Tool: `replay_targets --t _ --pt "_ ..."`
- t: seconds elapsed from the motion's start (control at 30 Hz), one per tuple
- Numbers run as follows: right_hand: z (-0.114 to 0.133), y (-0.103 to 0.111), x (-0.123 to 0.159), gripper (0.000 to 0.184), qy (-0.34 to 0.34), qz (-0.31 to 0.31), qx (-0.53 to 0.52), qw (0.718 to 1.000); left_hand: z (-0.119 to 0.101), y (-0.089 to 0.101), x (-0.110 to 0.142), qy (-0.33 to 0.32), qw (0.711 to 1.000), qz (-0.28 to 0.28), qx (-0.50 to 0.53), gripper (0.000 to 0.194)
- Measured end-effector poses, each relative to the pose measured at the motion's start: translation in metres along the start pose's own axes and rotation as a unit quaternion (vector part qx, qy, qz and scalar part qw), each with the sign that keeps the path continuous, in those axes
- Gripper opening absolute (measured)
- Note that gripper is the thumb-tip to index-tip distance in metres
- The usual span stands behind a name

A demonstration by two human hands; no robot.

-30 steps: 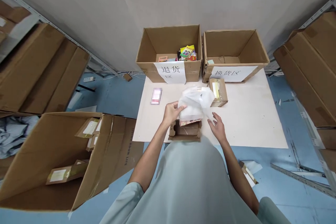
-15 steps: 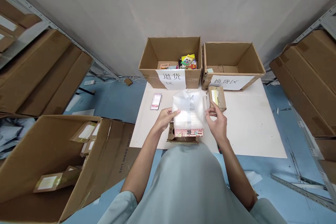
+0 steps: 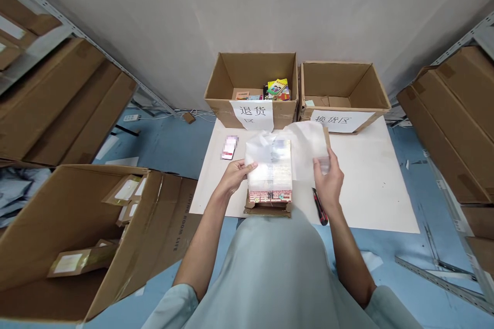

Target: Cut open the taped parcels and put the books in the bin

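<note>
My left hand (image 3: 233,177) pinches the left side of a bundle with a red patterned edge, probably books or boxes (image 3: 270,196), partly covered in translucent white wrap. On the right, my right hand (image 3: 329,181) holds the loose sheet of the packing wrap (image 3: 306,146) between thumb and fingers, stretched away from the bundle. Beneath the bundle, an open brown cardboard box (image 3: 267,211) sits at the table's front edge. A red and black utility knife (image 3: 320,207) lies just below my right hand. Behind the sheet, a small taped carton (image 3: 327,138) is mostly hidden.
Two labelled cardboard boxes stand at the back: the left box (image 3: 222,109) holds colourful booklets, the right box (image 3: 380,104) flat cardboard pieces. A phone-like item (image 3: 229,147) lies on the white table (image 3: 370,180). At left stands a large carton (image 3: 135,247) with small parcels inside.
My right hand has moved right, pulling the wrap out into a wide sheet over the small carton. The bundle has shifted slightly left with my left hand. The knife now shows fully.
</note>
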State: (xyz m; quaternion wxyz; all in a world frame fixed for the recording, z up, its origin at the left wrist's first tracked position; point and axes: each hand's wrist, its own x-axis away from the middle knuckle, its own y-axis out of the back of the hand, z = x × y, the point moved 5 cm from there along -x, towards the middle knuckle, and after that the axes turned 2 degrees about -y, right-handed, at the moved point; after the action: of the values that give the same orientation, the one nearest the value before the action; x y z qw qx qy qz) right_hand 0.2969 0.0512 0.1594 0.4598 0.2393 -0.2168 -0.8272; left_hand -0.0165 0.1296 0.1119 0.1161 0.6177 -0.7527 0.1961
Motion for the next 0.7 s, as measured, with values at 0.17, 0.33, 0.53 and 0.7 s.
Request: replay_targets --t 0.17,0.33,0.53,0.7 --pt "-0.047 -0.010 -0.013 0.073 -0.074 0.033 -0.013 0.997 0.010 0.006 -0.003 0.012 0.997 0.027 0.066 0.070" --pt "-0.018 -0.008 -0.007 0.052 -0.023 0.012 -0.051 0.998 0.019 -0.001 -0.005 0.025 0.994 0.035 0.104 0.063" --pt "0.030 -0.018 0.006 0.046 -0.041 0.116 -0.191 0.974 0.021 -0.010 -0.006 0.027 0.994 0.052 0.094 0.064" --pt "0.032 -0.041 0.019 0.056 -0.109 0.248 -0.302 0.914 0.019 -0.014 -0.002 0.023 0.993 0.076 0.083 0.062"
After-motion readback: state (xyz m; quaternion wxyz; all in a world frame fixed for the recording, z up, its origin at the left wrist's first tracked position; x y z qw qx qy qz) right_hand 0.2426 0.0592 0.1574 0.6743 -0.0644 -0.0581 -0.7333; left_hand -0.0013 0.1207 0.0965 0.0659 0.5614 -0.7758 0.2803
